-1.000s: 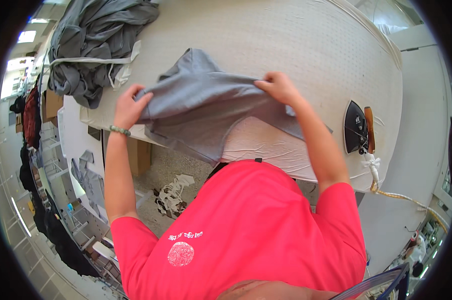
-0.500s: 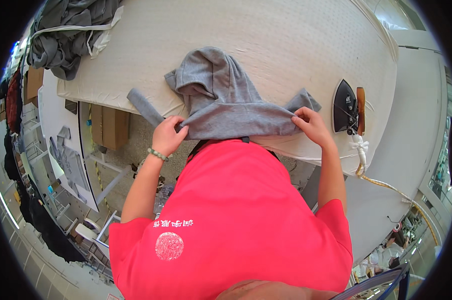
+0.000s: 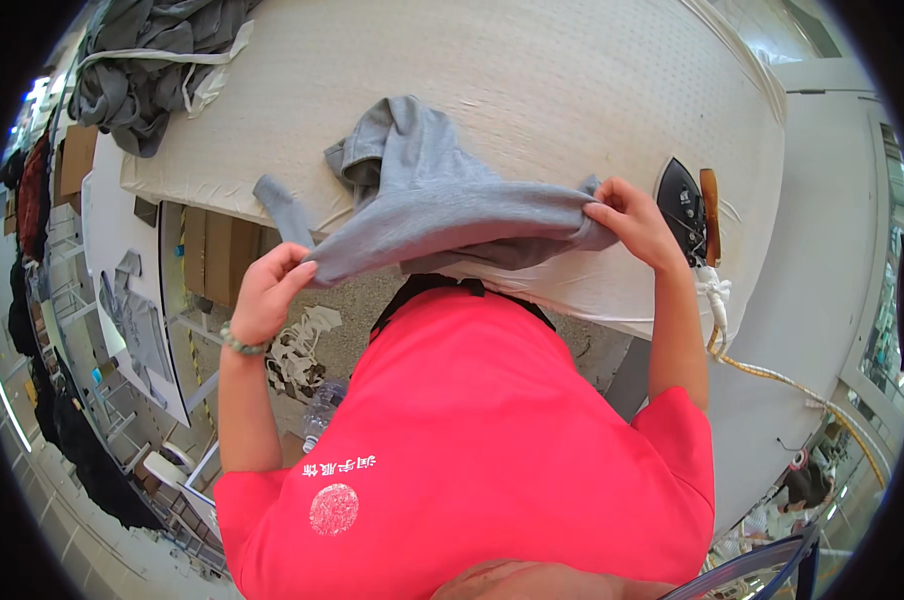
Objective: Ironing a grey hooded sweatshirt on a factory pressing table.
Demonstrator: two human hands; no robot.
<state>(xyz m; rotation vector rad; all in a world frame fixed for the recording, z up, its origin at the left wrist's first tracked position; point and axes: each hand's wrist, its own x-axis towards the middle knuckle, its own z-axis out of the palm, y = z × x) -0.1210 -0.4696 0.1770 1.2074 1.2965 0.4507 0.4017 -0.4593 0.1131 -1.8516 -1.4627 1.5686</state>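
Observation:
A grey hooded garment (image 3: 442,200) lies over the near edge of the white padded ironing table (image 3: 572,90). My left hand (image 3: 272,290) grips its hem at the left, just off the table's edge. My right hand (image 3: 632,222) pinches the hem at the right, on the table close to the iron. The hem is stretched taut between both hands. The hood and one sleeve lie bunched toward the table's middle.
A black iron (image 3: 684,210) with a wooden handle rests at the table's right edge, its cord (image 3: 772,375) hanging down. A pile of grey garments (image 3: 142,60) sits at the far left corner. Shelves and boxes (image 3: 212,250) stand below on the left.
The garment has been pulled toward me and down over the table's edge. Both hands have spread apart along the hem, the left one dropping below the edge.

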